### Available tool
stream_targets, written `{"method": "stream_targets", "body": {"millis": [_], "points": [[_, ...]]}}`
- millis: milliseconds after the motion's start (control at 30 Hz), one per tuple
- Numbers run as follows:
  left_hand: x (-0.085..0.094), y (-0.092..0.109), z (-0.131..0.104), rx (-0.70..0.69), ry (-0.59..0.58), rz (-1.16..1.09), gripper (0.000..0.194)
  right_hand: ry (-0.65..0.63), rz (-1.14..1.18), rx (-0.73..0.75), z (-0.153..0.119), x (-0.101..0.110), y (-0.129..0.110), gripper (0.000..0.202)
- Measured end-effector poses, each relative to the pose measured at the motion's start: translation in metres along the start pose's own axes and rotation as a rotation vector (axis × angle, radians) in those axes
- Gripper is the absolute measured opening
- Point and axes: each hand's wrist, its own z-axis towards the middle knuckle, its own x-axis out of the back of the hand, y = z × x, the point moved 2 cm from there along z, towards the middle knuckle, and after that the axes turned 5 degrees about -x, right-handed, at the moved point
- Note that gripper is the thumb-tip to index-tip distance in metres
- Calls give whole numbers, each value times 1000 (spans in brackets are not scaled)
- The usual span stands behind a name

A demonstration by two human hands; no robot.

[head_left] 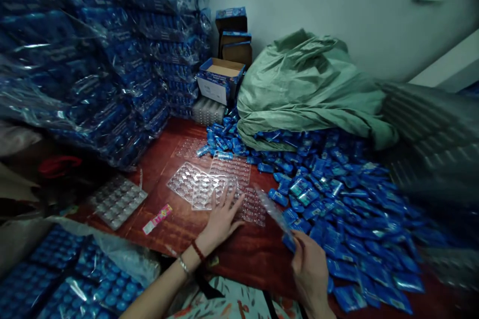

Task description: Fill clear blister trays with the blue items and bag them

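Observation:
My left hand [220, 219] lies with its fingers spread on transparent plastic blister trays [202, 184] on the red-brown tabletop [258, 259]. A beaded bracelet and a metal one circle that wrist. Between thumb and fingers, my right hand [310, 269] grips the near end of a thin transparent plastic tray [273, 212], held tilted almost edge-on and blurred. Another tray [253, 207] rests flat between the two hands, and one more [230, 167] lies behind them. A large heap of small blue wrapped packets [337, 199] spreads beside my right hand.
Plastic-wrapped blue packs [164, 35] are stacked high at the left. Open blue boxes [220, 75] and a green cloth sack [299, 84] stand at the back. Stacked trays [437, 134] rise at the right. A tray stack [119, 202] and a pink wrapper [157, 219] lie left.

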Motion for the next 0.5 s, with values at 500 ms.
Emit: {"method": "stream_targets", "body": {"millis": [500], "points": [[60,-79,-42,141,70,131,59,-64,215,338,-38,-14,-9,13]]}}
